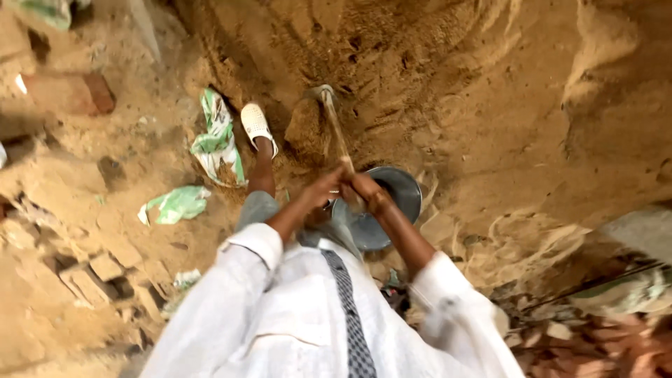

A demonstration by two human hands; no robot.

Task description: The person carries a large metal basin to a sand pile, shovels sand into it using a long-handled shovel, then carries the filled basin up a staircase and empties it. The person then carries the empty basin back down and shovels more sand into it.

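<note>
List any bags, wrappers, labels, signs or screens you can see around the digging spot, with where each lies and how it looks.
Green-and-white plastic bag: crumpled on the sand, just left of the foot in the white shoe.
Second green-and-white bag: flattened, lower left of the first one.
Small pale scrap: by the bricks, too small to identify.
Green-white piece: top left corner, cut off.
No signs or screens.

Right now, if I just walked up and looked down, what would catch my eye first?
Probably the two hands, left hand and right hand, clasped together on the long wooden handle of a hoe whose blade is sunk in the sand pile ahead. Just beneath them sits a round metal pan. To the left, a foot in a white shoe stands beside crumpled green-and-white bags.
</note>
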